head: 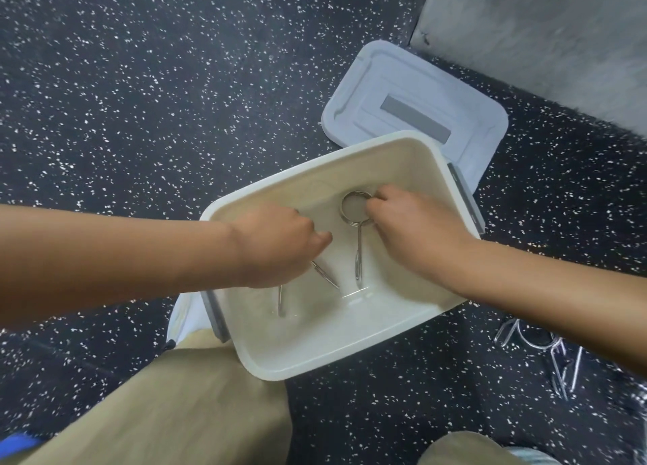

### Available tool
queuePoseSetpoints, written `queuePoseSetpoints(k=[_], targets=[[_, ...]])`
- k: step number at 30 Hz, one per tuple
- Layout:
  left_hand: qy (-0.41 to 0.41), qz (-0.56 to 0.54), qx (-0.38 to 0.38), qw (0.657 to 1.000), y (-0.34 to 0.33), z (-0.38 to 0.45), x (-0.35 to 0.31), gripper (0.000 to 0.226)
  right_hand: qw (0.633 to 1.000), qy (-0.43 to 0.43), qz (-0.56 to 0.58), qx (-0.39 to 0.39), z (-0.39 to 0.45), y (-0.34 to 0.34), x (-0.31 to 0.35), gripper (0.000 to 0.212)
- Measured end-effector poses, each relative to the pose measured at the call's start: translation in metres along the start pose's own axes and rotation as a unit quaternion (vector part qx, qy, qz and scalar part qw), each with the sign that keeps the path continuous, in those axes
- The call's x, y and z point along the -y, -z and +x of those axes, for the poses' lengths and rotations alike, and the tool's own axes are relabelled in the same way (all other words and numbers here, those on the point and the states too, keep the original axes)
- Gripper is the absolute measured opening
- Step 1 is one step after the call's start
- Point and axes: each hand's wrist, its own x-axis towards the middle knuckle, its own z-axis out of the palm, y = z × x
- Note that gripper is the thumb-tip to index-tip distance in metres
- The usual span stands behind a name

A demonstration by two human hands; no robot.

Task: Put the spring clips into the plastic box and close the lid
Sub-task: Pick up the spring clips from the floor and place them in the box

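Inside the plastic box (pixel 413 170), my left hand (pixel 276 247) and right hand (pixel 413 226) each grip a spring clip (pixel 357 233); next I release, then fetch the near-right pile (pixel 546 352).

Both hands (pixel 350 240) inside the plastic box (pixel 308 356) — each gripping spring clips (pixel 357 226).

A dark speckled floor (pixel 140 96) meets a grey wall (pixel 560 37) at upper right, with khaki trousers (pixel 182 401) below.
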Motion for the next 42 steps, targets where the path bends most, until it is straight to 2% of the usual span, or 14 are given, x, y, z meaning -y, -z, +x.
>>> queuePoseSetpoints(k=[3,11,14,17,23,32,37,42], targets=[[0.002,-0.038,-0.026,0.999,0.022,-0.005,-0.007,0.028,0.999,-0.005,0.047,-0.018,-0.019,0.015,0.003,0.009],[0.023,-0.116,-0.095,0.989,0.078,-0.010,-0.035,0.031,0.985,-0.017,0.109,-0.130,-0.077,0.045,0.001,0.011],[0.024,-0.145,-0.112,0.983,0.098,-0.010,-0.050,0.037,0.978,-0.049,0.127,-0.155,-0.099,0.052,-0.010,0.009],[0.006,-0.128,-0.121,0.984,0.113,-0.003,-0.068,0.042,0.971,-0.075,0.138,-0.180,-0.120,0.058,-0.025,0.009],[-0.040,-0.159,-0.109,0.980,0.135,0.026,-0.104,0.039,0.948,-0.163,0.167,-0.215,-0.155,0.057,-0.067,0.012],[-0.034,-0.257,-0.139,0.956,0.151,0.084,-0.159,0.030,0.922,-0.287,0.160,-0.204,-0.210,0.022,-0.149,0.014],[0.009,-0.331,-0.068,0.941,0.144,0.131,-0.184,0.027,0.907,-0.339,0.178,-0.177,-0.239,-0.003,-0.179,0.016],[0.040,-0.365,-0.011,0.930,0.122,0.174,-0.201,0.046,0.920,-0.328,0.194,-0.090,-0.262,-0.041,-0.194,0.019]])
